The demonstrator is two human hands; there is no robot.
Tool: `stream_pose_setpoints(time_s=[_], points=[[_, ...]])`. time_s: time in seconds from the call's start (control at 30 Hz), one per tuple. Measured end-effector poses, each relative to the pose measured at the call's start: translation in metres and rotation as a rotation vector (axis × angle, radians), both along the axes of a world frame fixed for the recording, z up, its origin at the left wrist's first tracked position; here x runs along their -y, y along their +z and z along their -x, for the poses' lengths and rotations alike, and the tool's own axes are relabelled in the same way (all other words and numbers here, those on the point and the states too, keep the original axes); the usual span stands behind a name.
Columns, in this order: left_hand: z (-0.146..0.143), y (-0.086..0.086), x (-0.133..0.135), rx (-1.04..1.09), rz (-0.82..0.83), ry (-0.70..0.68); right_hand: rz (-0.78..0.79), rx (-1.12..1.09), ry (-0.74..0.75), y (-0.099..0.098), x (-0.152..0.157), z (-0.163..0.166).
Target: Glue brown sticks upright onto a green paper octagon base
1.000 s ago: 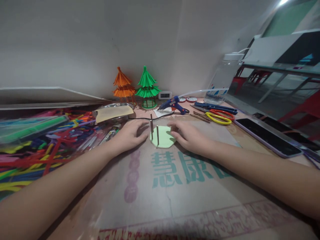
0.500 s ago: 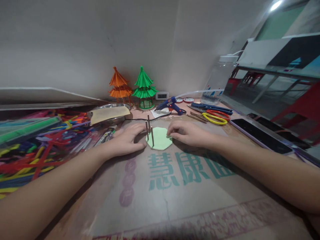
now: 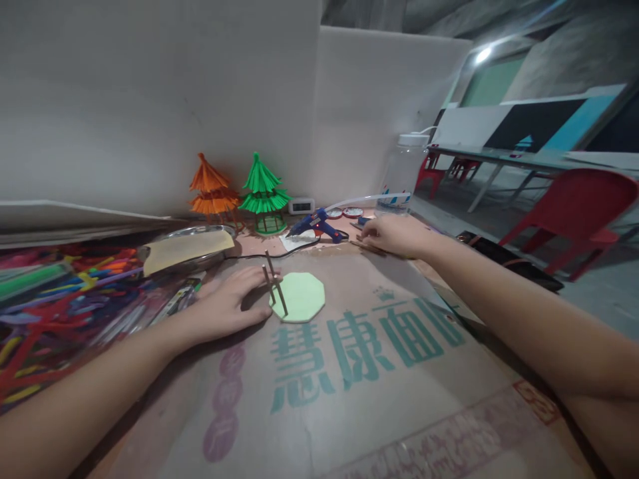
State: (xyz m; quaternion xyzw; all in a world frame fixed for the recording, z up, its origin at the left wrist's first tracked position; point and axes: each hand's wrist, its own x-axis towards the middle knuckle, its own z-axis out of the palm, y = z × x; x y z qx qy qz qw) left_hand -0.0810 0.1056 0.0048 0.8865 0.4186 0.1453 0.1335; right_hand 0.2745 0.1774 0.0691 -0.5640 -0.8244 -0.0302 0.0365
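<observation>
At the left rim of the green disc, the left hand laid flat on the cardboard sheet, palm down. Fingers stretched out and loose, gripping nothing, the tips just touching the rim. On the left part of the disc, close to those fingertips, two standing sticks, thin and brown, both leaning a little to the left. The disc itself flat on the cardboard, near the middle of the table.

Well behind the disc and to its right, the right hand stretched out, palm down. Its fingers curled downward upon some loose sticks lying on the table; not possible to tell whether closed on one of them or only touching.

Behind the disc, between the two hands, a blue glue gun with a black cable running to the left. Further behind the disc, against the wall, an orange paper tower and a green paper tower, side by side. Behind the disc to the left, a metal tray with a beige sheet across it. Far to the left of the disc, a heap of coloured pipe cleaners. Behind the disc to the right, beyond the right hand, a clear plastic bottle.
</observation>
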Motion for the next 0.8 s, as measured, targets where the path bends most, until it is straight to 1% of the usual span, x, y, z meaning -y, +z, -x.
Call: stream_pose_setpoints(time_s=[0.1,0.2,0.33,0.4,0.47,0.5,0.57,0.6,0.63,0.67,0.7,0.73,0.77,0.8], points=[[0.0,-0.004,0.0,0.012,0.011,-0.021,0.035,0.068,-0.007,-0.015,-0.011,-0.006],[-0.001,-0.005,0.001,0.018,0.025,-0.018,0.012,0.116,-0.022,-0.027,-0.013,-0.003],[0.002,-0.005,0.003,0.029,0.073,-0.027,-0.044,0.151,-0.057,-0.033,-0.008,0.005],[0.004,-0.004,0.001,0.066,0.096,-0.001,-0.076,0.138,-0.079,-0.028,-0.005,0.008],[0.006,0.002,-0.002,0.159,0.084,0.051,-0.125,0.108,-0.11,-0.016,0.0,0.011],[0.007,0.007,-0.003,0.224,0.06,0.094,-0.158,0.075,-0.122,-0.008,0.005,0.014],[0.008,0.024,-0.001,0.359,-0.013,0.223,-0.223,-0.046,-0.103,0.01,0.018,0.021],[0.008,0.035,0.003,0.429,-0.064,0.311,-0.249,-0.191,-0.049,0.017,0.027,0.026],[0.007,0.046,0.01,0.473,-0.095,0.381,-0.268,-0.338,0.029,0.024,0.038,0.031],[0.005,0.058,0.018,0.512,-0.163,0.437,-0.273,-0.455,0.127,0.029,0.051,0.038],[0.002,0.068,0.028,0.505,-0.224,0.44,-0.281,-0.546,0.215,0.032,0.064,0.044],[-0.001,0.077,0.039,0.48,-0.309,0.406,-0.26,-0.605,0.308,0.034,0.078,0.051],[-0.005,0.084,0.049,0.44,-0.428,0.339,-0.251,-0.66,0.395,0.035,0.092,0.057],[-0.01,0.088,0.059,0.366,-0.57,0.229,-0.234,-0.692,0.484,0.035,0.105,0.063]])
